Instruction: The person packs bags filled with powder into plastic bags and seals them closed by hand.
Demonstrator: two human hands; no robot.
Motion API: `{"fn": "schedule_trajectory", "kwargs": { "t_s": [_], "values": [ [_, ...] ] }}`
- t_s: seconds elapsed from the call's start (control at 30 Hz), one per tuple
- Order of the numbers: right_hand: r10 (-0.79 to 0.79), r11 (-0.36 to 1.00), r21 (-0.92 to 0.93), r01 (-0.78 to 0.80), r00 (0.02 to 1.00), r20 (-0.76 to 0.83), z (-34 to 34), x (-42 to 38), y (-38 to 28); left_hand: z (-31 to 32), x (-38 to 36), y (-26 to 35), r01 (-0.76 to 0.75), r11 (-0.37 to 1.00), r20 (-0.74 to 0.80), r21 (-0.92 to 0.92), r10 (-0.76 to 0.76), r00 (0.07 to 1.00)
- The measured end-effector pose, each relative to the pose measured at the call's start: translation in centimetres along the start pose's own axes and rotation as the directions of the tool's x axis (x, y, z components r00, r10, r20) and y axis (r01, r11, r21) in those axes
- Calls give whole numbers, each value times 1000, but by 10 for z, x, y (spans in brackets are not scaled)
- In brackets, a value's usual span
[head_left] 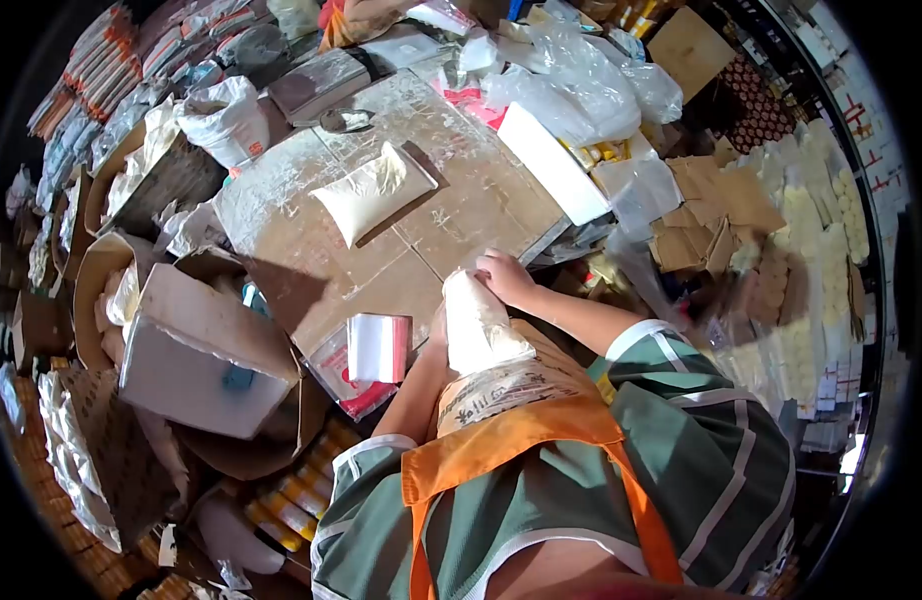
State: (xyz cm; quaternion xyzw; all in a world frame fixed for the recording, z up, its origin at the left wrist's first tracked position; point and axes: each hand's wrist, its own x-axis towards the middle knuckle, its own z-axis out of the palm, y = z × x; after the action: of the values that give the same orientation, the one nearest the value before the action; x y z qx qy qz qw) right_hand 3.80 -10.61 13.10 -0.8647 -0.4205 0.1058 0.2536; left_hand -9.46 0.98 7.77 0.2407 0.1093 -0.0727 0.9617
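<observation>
A plastic bag of white powder [478, 325] stands close against my apron, its narrow top pointing away from me. My right hand [503, 276] is closed on the upper end of this bag, fingers bent at its edge. Along the bag's left side rests my left hand [439, 328], gripping it, with most of its fingers hidden by the bag. Another filled bag of pale powder [374, 194] lies on its side on the tiled table [381, 265]. A small stack of white-and-red packets [378, 348] sits at the table's near left edge.
Cardboard boxes [216, 350] crowd the left side. A white woven sack [224, 122] and a dark scoop [345, 121] are at the table's far left. A white foam block [551, 165] and clear plastic bags [591, 85] border the right. Another person's arm [376, 8] shows at the top.
</observation>
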Motion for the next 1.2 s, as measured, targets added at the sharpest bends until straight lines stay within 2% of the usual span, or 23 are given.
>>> {"fn": "schedule_trajectory", "kwargs": {
  "t_s": [0.03, 0.07, 0.1, 0.13, 0.17, 0.2, 0.23, 0.3, 0.37, 0.43, 0.47, 0.5, 0.6, 0.63, 0.7, 0.77, 0.83, 0.87, 0.9, 0.97, 1.0, 1.1, 1.2],
  "values": [
    [-36, 999, 26, 39, 996, -87, 3, -4, 0, -13, 2, -4, -140, 966, 67, 220, 128, 989],
    [-81, 990, 97, 104, 974, -213, 5, -8, -2, -25, -3, -1, -287, 587, 129, 757, 296, 946],
    [-89, 988, 104, 112, 975, -204, 10, -11, -3, -31, -2, -6, -284, 586, 118, 759, 304, 945],
    [-19, 996, 78, 42, 960, -279, 17, -14, -2, -33, 1, -13, -203, 899, -17, 389, 227, 974],
    [48, 998, 56, -30, 933, -356, 24, -15, 1, -38, 5, -17, -107, 991, -94, -82, 99, 991],
    [120, 991, 102, -89, 928, -353, 31, -15, 3, -45, 2, -19, -394, 671, 86, 628, 444, 892],
    [115, 991, 104, -83, 928, -354, 36, -12, 7, -50, 4, -22, -397, 667, 86, 631, 448, 890],
    [198, 976, 126, -176, 962, -189, 41, -9, 9, -50, 4, -27, -196, 941, -269, 277, 272, 924],
    [188, 979, 117, -168, 963, -192, 42, -1, 9, -57, 6, -28, -228, 935, -294, 272, 306, 905],
    [364, 918, 210, -337, 925, -107, 40, 7, 4, -61, 7, -32, -260, 928, -323, 267, 340, 883],
    [511, 838, 305, -453, 847, -147, 49, 14, 4, -54, 7, -29, -271, 897, -369, 349, 397, 840],
    [506, 840, 306, -448, 850, -145, 61, 20, 16, -50, 9, -27, -274, 860, -407, 430, 456, 792],
    [790, 473, 553, -686, 608, 79, 72, 34, 17, -50, 10, -27, -210, 705, -430, 677, 611, 664],
    [788, 474, 549, -688, 610, 84, 73, 33, 12, -52, 9, -29, -209, 707, -436, 676, 612, 660],
    [513, 828, 170, -534, 845, 152, 70, 26, 0, -50, 0, -32, -266, 800, -506, 538, 558, 657],
    [444, 890, 8, -456, 871, 211, 63, 26, -19, -45, -7, -26, -189, 876, -559, 444, 436, 705],
    [339, 941, -100, -324, 892, 298, 63, 24, -30, 2, -20, 4, -98, 967, -582, -233, -58, 811],
    [314, 949, -72, -308, 889, 333, 70, 24, -26, 0, -16, 2, -144, 981, -227, -132, 111, 967],
    [320, 946, -68, -316, 885, 339, 77, 24, -25, -10, -10, -3, -135, 982, -234, -133, 101, 967],
    [371, 921, 1, -390, 874, 313, 90, 20, -22, -35, 1, -15, -201, 918, -59, 341, 234, 971],
    [211, 977, -66, -202, 879, 428, 76, 18, -23, -37, 0, -15, -177, 919, -41, 353, 204, 978],
    [167, 972, 75, -224, 876, 453, 51, 12, -19, -48, -2, -14, -7, 977, -100, 213, 29, 995],
    [288, 937, 26, -348, 814, 505, 64, 4, 25, -57, -6, -14, 109, 981, -182, 162, -79, 980]
  ]
}}
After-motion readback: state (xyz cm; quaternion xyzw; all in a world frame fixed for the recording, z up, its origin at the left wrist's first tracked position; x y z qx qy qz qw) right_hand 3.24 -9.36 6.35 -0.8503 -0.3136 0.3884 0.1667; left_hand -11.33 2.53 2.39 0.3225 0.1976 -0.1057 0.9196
